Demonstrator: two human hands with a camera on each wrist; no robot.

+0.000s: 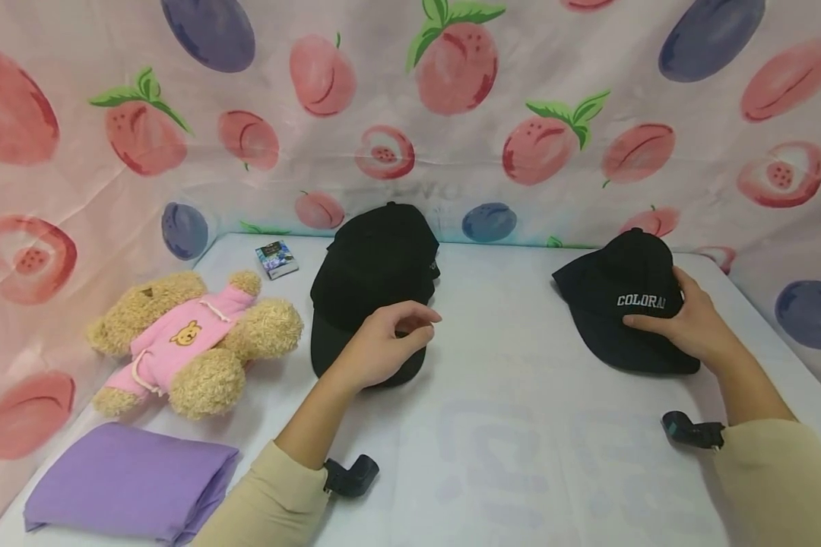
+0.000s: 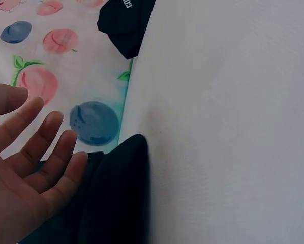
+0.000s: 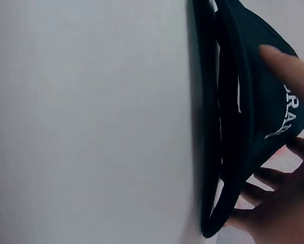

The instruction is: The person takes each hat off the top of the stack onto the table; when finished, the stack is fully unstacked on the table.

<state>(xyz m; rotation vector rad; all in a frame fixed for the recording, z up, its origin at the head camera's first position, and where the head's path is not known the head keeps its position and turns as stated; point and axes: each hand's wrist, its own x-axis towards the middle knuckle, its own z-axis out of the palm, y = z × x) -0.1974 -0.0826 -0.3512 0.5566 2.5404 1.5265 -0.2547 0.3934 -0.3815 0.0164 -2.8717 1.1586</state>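
On the right side of the white table is a black baseball cap with white lettering. My right hand holds it by its right side; the thumb lies across the front and the fingers go behind, as the right wrist view shows. Left of the middle, several black caps sit overlapping, brims toward me. Above their near brim hovers my left hand, empty, its fingers loosely bent. The left wrist view shows its spread fingers beside a dark cap edge; contact I cannot tell.
At the left lies a teddy bear in a pink top. Nearer me is a folded purple cloth. A small box with a colorful cover lies near the back edge. Fruit-printed fabric hangs behind and beside the table.
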